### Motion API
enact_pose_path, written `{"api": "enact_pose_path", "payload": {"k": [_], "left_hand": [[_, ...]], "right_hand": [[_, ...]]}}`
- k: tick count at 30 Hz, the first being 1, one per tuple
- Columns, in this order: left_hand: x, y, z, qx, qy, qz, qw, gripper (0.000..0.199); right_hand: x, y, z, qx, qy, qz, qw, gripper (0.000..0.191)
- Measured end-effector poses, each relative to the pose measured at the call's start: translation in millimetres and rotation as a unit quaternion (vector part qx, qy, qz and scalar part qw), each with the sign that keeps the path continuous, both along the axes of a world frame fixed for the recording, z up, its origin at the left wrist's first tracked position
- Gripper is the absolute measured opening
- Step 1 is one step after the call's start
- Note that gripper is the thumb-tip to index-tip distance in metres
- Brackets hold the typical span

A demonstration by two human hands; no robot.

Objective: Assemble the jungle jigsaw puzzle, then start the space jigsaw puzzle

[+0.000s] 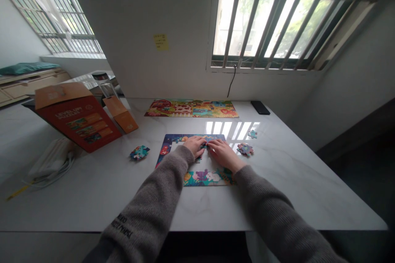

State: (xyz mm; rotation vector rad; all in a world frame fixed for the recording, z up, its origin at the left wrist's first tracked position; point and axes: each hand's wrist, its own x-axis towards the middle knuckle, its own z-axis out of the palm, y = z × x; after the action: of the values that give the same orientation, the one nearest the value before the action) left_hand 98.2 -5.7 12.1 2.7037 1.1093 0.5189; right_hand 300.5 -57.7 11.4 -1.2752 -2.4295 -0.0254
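A partly assembled jigsaw puzzle (164, 150) lies on the white table, its border joined around a bare middle. Over its upper part, my left hand (195, 146) and my right hand (222, 153) meet at the fingertips. Between them is a small dark puzzle piece (203, 145), which the fingers of both hands pinch. My forearms cover parts of the puzzle's lower left and right. A pile of loose pieces (140, 153) sits to the left of the puzzle, and another pile (245, 149) to the right. A single teal piece (252, 134) lies farther back.
Two finished puzzle panels (191, 109) lie by the wall. A red puzzle box (78, 117), a smaller orange box (121, 116) and a glass bottle (105, 85) stand at left. Near them are a white power strip with cable (51, 158). A black phone (260, 107) is at back right.
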Motion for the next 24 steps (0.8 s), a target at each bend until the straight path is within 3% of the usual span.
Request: {"api": "enact_pose_path", "payload": {"k": [7,24], "left_hand": [[-5.6,5.8,-10.6,-0.030,-0.057,0.014,0.998,0.030],[-2.5,6.5,-13.4,-0.009,-0.025,0.014,1.000,0.040]], "right_hand": [[-0.2,0.7,-1.1,0.009,-0.011,-0.011,1.000,0.027],[-7.8,3.4,2.2,0.022,-0.045,-0.031,0.998,0.025]]}}
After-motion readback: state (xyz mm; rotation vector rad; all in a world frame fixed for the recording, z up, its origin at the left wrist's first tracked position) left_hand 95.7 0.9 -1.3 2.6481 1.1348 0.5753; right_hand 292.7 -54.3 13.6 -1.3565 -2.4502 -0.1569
